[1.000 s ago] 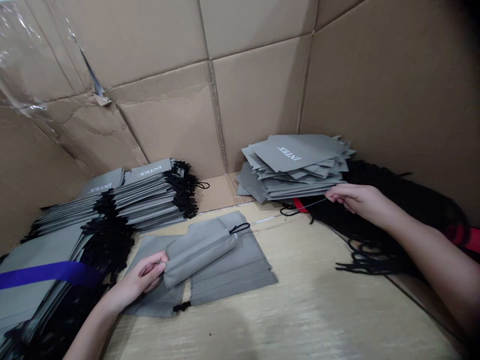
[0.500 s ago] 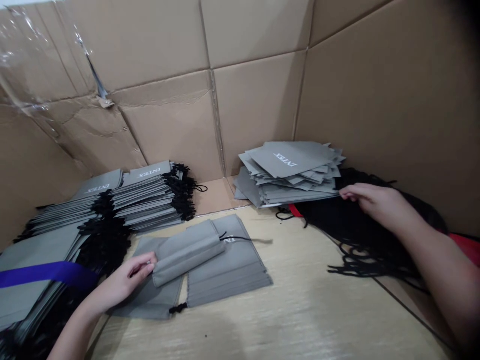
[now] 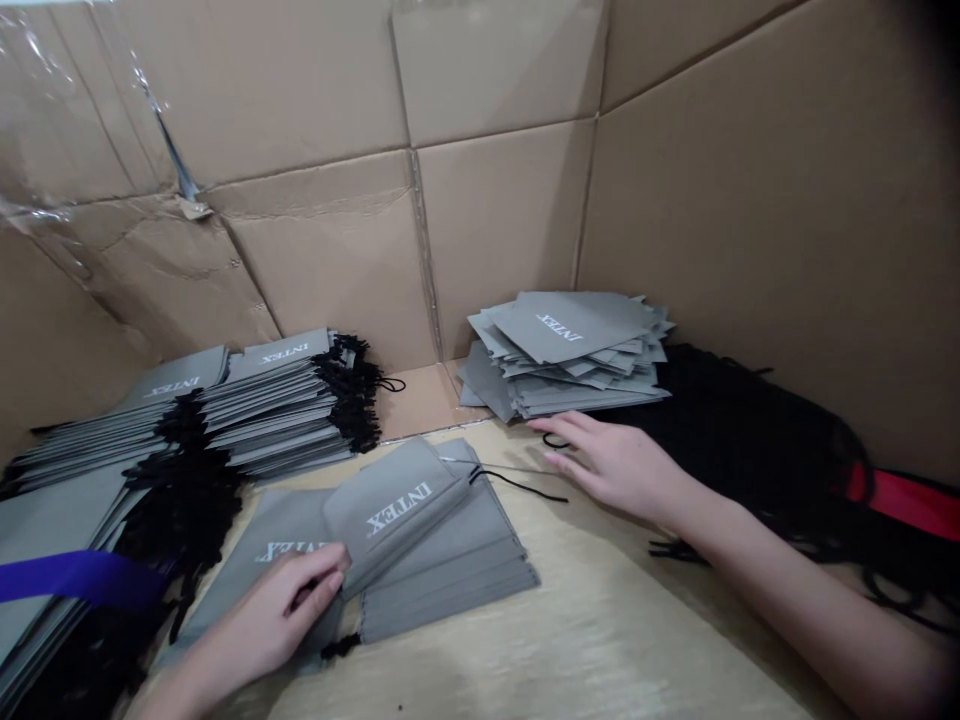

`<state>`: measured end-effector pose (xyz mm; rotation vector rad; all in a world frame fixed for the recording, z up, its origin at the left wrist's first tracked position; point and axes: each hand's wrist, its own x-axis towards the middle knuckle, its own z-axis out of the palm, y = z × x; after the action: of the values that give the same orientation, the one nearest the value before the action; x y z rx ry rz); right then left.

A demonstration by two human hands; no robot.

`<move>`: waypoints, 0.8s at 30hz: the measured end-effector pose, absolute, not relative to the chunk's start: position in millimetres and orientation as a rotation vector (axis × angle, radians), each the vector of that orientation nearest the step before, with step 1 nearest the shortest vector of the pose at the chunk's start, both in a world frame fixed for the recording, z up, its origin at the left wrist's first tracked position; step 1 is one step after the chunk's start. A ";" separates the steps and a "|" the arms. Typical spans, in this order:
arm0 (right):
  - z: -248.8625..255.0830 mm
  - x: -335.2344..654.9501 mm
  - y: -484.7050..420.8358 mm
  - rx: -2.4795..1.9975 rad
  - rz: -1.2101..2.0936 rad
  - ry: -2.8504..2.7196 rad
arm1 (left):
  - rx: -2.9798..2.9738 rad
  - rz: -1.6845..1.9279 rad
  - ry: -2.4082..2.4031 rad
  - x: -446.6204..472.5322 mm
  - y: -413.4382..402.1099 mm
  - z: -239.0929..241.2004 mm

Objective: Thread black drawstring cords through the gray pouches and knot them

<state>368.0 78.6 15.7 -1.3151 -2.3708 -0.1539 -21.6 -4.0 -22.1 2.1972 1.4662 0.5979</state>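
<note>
My left hand (image 3: 304, 595) is closed on the lower edge of a grey fabric pouch (image 3: 401, 500) with white INTEX lettering, holding it tilted above other pouches. A black cord (image 3: 525, 485) sticks out from the pouch's right end. Beside it a thin, straight, rod-like piece (image 3: 499, 465) runs towards my right hand (image 3: 607, 465). Thumb and fingers of that hand are apart, close to the rod's end; whether they touch it I cannot tell. Beneath the held pouch lie a stack of flat grey pouches (image 3: 457, 595) and a pouch with lettering (image 3: 262, 545).
Stacks of corded pouches (image 3: 266, 405) stand at the left, one bundle with a purple band (image 3: 82, 578). A loose pile of pouches (image 3: 577, 330) sits at the back. Black cords (image 3: 750, 430) and a red strip (image 3: 900, 500) lie right. Cardboard walls (image 3: 495, 230) enclose the table (image 3: 555, 640).
My right hand has moved left from the black cords to near the pouch's cord end, its fingers spreading. The held pouch has turned so its lettering shows.
</note>
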 end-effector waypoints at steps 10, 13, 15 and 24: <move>-23.1 315.0 74.5 -1.054 0.245 -2.437 | 2.497 0.141 1.439 -0.3 -13.7 -8.9; -24.2 322.0 80.6 -1.049 0.397 -2.374 | 2.532 0.144 1.473 -4.8 -12.1 -9.4; -19.8 330.4 83.9 -1.106 0.395 -2.355 | 2.528 0.217 1.492 -12.7 -9.5 -12.6; -16.9 354.6 95.8 -1.272 0.357 -2.315 | 2.448 0.493 1.488 -37.9 0.0 -24.8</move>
<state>354.6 95.8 -16.9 -1.2725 -2.3148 0.3565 -37.9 0.0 -24.8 2.4481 1.4882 0.4935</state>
